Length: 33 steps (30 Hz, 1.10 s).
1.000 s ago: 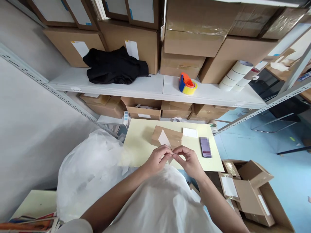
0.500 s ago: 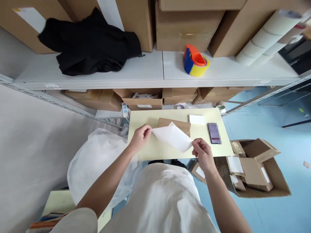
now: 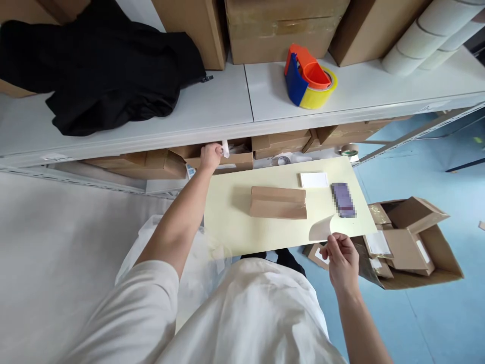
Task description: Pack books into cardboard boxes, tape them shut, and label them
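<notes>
The person's left hand [image 3: 210,157] reaches past the desk's [image 3: 227,222] far left corner to the mouth of an open box [image 3: 243,162] on the lower shelf [image 3: 162,186], its fingers pinched together on a small white scrap [image 3: 226,148]; held there, the scrap seems meant to stay off the desk. The right hand [image 3: 343,257] hangs by the near right corner, fingertips nipping one edge of a white sheet [image 3: 321,230], remaining fingers loosely curled; so small a grip probably spares the sheet's face and lets it curl. The brown carton [image 3: 278,203] lies around the desk's middle, likely for easy reach. A white pad [image 3: 313,180] and a phone [image 3: 343,200] sit toward the right edge, apparently set aside from it.
</notes>
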{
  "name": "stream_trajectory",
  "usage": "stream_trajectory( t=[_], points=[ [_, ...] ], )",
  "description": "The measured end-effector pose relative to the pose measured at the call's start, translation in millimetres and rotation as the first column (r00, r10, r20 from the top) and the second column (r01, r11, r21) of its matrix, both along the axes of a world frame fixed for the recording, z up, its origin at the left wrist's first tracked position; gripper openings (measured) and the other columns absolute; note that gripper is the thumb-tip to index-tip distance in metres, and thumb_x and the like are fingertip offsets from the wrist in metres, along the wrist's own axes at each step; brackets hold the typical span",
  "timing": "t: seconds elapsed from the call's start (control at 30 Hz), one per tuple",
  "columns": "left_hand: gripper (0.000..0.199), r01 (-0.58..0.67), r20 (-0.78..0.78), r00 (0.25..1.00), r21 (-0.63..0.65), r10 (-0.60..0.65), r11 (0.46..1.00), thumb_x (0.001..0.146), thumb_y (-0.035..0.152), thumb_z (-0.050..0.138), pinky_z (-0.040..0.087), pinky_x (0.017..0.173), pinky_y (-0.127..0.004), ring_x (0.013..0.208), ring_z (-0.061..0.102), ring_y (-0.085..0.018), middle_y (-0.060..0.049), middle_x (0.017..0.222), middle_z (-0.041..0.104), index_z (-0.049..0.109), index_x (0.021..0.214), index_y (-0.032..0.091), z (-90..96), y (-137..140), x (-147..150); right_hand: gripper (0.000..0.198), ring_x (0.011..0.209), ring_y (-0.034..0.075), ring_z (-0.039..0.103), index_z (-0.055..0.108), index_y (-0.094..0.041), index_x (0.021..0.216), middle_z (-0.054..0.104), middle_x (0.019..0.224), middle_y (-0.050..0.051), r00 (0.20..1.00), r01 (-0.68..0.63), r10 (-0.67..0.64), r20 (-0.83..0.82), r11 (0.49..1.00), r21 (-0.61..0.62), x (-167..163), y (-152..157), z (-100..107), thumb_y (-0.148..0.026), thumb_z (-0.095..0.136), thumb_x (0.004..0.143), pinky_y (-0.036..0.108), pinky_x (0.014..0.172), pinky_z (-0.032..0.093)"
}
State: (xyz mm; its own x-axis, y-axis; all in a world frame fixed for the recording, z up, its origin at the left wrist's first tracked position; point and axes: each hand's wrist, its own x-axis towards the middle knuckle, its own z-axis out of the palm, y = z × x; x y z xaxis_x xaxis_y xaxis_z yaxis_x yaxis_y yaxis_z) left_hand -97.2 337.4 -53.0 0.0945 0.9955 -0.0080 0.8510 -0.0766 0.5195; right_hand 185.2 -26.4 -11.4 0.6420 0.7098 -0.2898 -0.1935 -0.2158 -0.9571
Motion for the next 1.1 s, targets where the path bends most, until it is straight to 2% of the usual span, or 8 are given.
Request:
stream_trajectory(
  t=[0.1,0.2,0.3,0.47,0.6,0.73,0.93,1.1],
  points=[
    [0.025,-0.052,0.015,0.999,-0.016,0.052,0.999,0.082,0.013,0.042,0.041,0.093,-0.037,0.106,0.059,-0.026,-0.012,0.105,0.067,0.064,0.092,0.017,-0.5,17.0,5.7,0.029,0.038,0.005,0.042,0.052,-0.019,0.077,0.044,0.052,-0.009,1.0,-0.032,0.032,-0.001,0.999,0.009,-7.9,5.0,0.8,-0.043,0.067,0.077,0.019,0.039,0.032],
    [0.03,-0.088,0.044,0.995,0.01,0.087,0.996,0.079,0.016,0.05,0.035,0.103,-0.042,0.12,0.05,-0.028,-0.015,0.121,0.059,0.059,0.108,0.014,12.2,-16.7,14.2,0.028,0.038,0.006,0.042,0.051,-0.019,0.077,0.043,0.051,-0.009,0.996,-0.086,0.086,-0.014,0.996,0.03,-12.4,9.6,-1.4,-0.043,0.066,0.077,0.02,0.039,0.033],
    [0.032,0.141,0.228,0.963,0.038,-0.145,0.989,0.082,0.03,0.054,0.045,0.092,-0.037,0.101,0.06,-0.022,-0.012,0.109,0.064,0.058,0.109,0.015,41.9,-104.3,34.9,0.025,0.038,0.006,0.041,0.052,-0.02,0.077,0.041,0.048,-0.01,0.984,-0.166,0.169,-0.05,0.984,0.065,-16.1,16.6,-1.9,-0.041,0.065,0.079,0.02,0.04,0.033],
    [0.046,0.514,0.231,0.797,0.223,-0.558,0.828,0.064,0.051,0.074,0.051,0.078,-0.034,0.087,0.061,-0.022,-0.007,0.093,0.065,0.061,0.094,0.019,84.5,-254.4,87.6,0.021,0.046,0.006,0.042,0.052,-0.021,0.079,0.044,0.059,-0.007,0.943,-0.304,0.319,-0.088,0.94,0.153,-24.4,33.2,10.7,-0.038,0.063,0.082,0.02,0.044,0.033],
    [0.012,0.428,0.19,0.847,0.31,-0.496,0.849,0.085,0.028,0.057,0.051,0.073,-0.029,0.081,0.063,-0.017,-0.005,0.085,0.066,0.061,0.091,0.019,87.3,-291.7,112.2,0.02,0.048,0.007,0.042,0.052,-0.022,0.083,0.043,0.063,-0.006,0.886,-0.42,0.45,-0.11,0.88,0.221,-24.2,35.6,24.7,-0.04,0.061,0.082,0.022,0.046,0.035],
    [0.014,0.297,0.3,0.874,0.293,-0.382,0.909,0.089,0.022,0.049,0.05,0.073,-0.027,0.079,0.064,-0.015,-0.004,0.085,0.069,0.063,0.089,0.021,84.5,-290.1,113.1,0.028,0.057,0.01,0.045,0.055,-0.023,0.096,0.048,0.072,-0.003,0.786,-0.596,0.618,-0.02,0.765,0.244,-5.8,25.9,25.9,-0.042,0.064,0.077,0.025,0.052,0.04],
    [0.019,0.032,0.741,0.664,-0.156,0.096,0.987,0.079,0.036,0.061,0.049,0.064,-0.024,0.07,0.062,-0.014,-0.003,0.075,0.067,0.063,0.079,0.017,79.3,-286.2,115.8,0.05,0.076,0.015,0.05,0.052,-0.023,0.116,0.054,0.097,0.005,0.904,-0.29,0.247,0.35,0.954,0.075,36.6,23.4,8.6,-0.043,0.068,0.073,0.033,0.071,0.045],
    [0.025,0.02,0.747,0.599,-0.374,0.288,0.927,0.074,0.041,0.065,0.048,0.062,-0.023,0.065,0.06,-0.013,-0.003,0.073,0.066,0.064,0.079,0.016,66.8,-294.5,127.9,0.033,0.07,0.015,0.053,0.061,-0.018,0.093,0.062,0.081,0.004,0.9,-0.41,0.403,0.167,0.912,0.008,55.2,33.1,-3.5,-0.048,0.059,0.079,0.029,0.065,0.043]
  ],
)
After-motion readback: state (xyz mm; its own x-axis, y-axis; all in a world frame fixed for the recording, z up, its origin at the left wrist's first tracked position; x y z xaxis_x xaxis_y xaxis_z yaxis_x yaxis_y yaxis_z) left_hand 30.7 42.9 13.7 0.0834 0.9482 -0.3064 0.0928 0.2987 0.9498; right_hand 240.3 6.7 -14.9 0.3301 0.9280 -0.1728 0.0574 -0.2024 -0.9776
